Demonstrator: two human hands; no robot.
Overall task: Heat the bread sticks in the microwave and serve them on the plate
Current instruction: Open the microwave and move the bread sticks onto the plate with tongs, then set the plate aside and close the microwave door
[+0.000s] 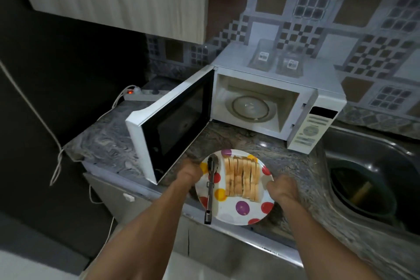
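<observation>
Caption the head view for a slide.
Both hands hold the plate of bread sticks before the open microwave.

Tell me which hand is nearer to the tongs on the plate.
Left. The left hand holds the plate's left rim, right beside the tongs. The right hand holds the opposite rim, with the bread sticks between it and the tongs.

The scene is dimly lit; the far left is lost in shadow. Glare is seen on the sink (372,166) rim, and the edges are softly blurred and bent.
</observation>
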